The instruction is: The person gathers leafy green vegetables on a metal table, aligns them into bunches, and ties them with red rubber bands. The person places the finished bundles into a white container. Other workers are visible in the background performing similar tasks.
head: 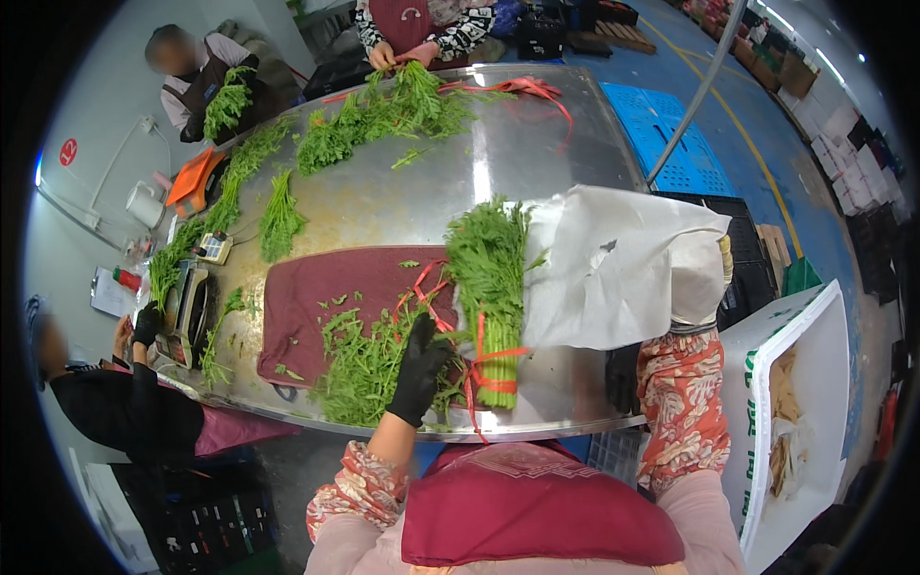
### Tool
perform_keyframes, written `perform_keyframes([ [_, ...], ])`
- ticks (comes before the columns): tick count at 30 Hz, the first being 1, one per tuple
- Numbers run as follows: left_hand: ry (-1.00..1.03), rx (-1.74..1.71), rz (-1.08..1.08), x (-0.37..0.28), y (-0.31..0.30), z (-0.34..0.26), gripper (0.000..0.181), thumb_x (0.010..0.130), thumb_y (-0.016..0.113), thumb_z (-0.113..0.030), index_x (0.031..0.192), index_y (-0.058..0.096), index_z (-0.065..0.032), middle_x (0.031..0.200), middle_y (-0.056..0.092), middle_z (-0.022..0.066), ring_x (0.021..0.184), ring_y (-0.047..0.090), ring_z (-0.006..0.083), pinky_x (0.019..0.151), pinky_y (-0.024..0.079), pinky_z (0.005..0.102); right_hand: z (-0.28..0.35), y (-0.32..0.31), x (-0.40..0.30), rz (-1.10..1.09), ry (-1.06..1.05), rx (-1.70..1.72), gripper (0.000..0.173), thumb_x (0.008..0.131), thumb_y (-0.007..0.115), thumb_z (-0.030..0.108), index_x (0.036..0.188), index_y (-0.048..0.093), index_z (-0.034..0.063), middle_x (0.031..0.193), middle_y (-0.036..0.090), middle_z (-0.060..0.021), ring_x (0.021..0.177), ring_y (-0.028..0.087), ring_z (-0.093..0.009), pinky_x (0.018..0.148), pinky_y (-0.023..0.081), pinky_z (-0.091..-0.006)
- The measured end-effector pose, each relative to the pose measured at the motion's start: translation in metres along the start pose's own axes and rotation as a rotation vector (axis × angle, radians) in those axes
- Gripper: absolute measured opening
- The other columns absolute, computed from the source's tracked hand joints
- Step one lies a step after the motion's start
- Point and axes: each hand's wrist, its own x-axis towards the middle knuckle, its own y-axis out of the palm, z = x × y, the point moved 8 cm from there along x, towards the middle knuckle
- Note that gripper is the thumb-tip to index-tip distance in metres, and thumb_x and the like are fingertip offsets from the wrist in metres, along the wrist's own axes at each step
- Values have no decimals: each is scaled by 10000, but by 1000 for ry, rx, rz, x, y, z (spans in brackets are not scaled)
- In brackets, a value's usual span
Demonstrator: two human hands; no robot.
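Note:
My left hand (420, 370), in a black glove, is over loose leafy greens (359, 366), fingers apart, beside a bundle of greens (496, 302). Red ties cross the bundle's pale stems; its leaves point away from me. A white sheet (596, 266) spreads from the bundle's right side to my right forearm. My right hand (696, 305) is mostly covered by whitish material at the sheet's right end, so its fingers and grip cannot be made out. Loose red ties (420, 291) lie on the maroon cloth (309, 287), left of the bundle. Something black (622, 377) rests near my right sleeve.
The metal table (532, 158) bears more greens (277, 215) and scales (188, 309) at left. One person (417, 43) handles greens across the table; two others work at left. A white foam box (790, 402) stands right, below blue crates (668, 136) and a slanting pole (697, 93).

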Motion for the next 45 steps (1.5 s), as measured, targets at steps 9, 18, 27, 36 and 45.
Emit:
perform_keyframes([
  [9,554,871,88,5,113,-76,518,803,615,-149,1291,453,-94,1292,440,163,1244,375,331,1044,291,443,-8,40,-6,-77,276,485,373,872,563,310,1123,558,34,1050,623,-109,963,602,-248,877,470,-411],
  [18,602,1208,116,-14,100,-53,563,753,647,-443,1204,531,-126,1236,513,30,1226,369,297,1029,218,524,5,26,0,-20,3,194,428,920,494,304,1247,485,29,1219,554,-88,1098,547,-198,981,417,-370],
  [27,240,891,-116,-29,48,-15,672,701,720,-305,1254,433,-51,1287,402,189,1236,345,352,1032,277,444,10,8,49,-83,118,425,330,925,512,282,1092,585,7,1073,622,-120,1002,587,-224,930,433,-376],
  [36,278,1269,-105,-31,42,-11,837,791,638,-409,1438,219,-82,1449,157,296,1176,441,446,935,409,455,5,55,97,151,226,561,261,951,441,227,1106,558,53,1034,587,-69,999,554,-200,937,402,-368],
  [45,-39,135,-188,-15,-3,21,906,676,630,-18,1437,139,12,1440,278,175,1264,379,272,987,381,349,-11,16,176,-119,248,283,195,865,583,184,977,660,44,911,677,-76,810,656,-191,749,530,-301],
])
